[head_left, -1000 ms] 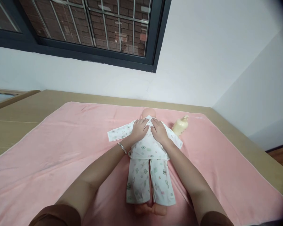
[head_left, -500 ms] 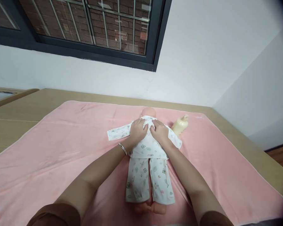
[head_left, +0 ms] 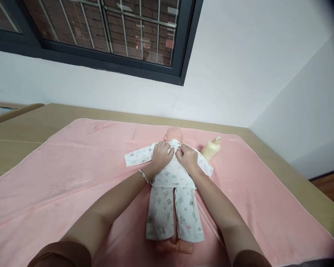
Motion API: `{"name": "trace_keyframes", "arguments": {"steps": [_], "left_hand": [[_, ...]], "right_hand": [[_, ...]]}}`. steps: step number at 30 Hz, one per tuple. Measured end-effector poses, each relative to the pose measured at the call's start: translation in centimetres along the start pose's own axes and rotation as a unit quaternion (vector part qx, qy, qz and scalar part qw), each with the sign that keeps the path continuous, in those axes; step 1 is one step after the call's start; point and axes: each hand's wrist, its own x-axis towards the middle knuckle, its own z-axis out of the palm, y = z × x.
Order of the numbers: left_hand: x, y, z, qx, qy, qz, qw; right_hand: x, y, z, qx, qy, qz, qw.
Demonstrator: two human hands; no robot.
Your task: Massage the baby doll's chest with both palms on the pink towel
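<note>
A baby doll [head_left: 174, 134] lies stretched out on a pink blanket [head_left: 80, 178], its bald head away from me and its bare feet towards me. It wears a white printed shirt [head_left: 173, 176] and matching trousers [head_left: 159, 213]. At the upper part of the shirt, my left hand [head_left: 161, 154] pinches the cloth between thumb and fingers. My right hand [head_left: 187, 157] grips it the same way just across, and a small fold is raised between the two thumbs. Both sleeves lie spread to the sides.
Beside the doll's right-hand sleeve a pale yellow pump bottle [head_left: 210, 149] lies tilted on the blanket. Wooden boards [head_left: 269, 146] border the blanket. Beyond them rises a white wall [head_left: 219, 74] with a dark-framed, barred window [head_left: 180, 70].
My hands rested flatter on the shirt before; now the fingers are drawn in and the cloth between them is pinched up. The doll and bottle lie as before.
</note>
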Motion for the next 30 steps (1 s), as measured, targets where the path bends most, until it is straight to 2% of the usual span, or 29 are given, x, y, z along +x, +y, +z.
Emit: {"name": "trace_keyframes", "arguments": {"steps": [5,12,21,30], "left_hand": [[0.1,0.0,0.1,-0.029,-0.015,-0.021,0.999],[0.4,-0.6,0.7,-0.04,-0.062,-0.046,0.996],[0.7,-0.5,0.3,-0.051,-0.082,-0.05,0.994],[0.8,-0.5,0.5,-0.055,-0.079,-0.059,0.994]], "right_hand": [[0.4,0.3,0.1,0.033,-0.038,0.029,0.998],[1.4,2.2,1.5,0.097,-0.11,-0.043,0.988],[1.3,1.9,1.2,0.127,-0.095,-0.031,0.987],[1.4,1.7,1.0,0.134,-0.092,-0.026,0.986]]}}
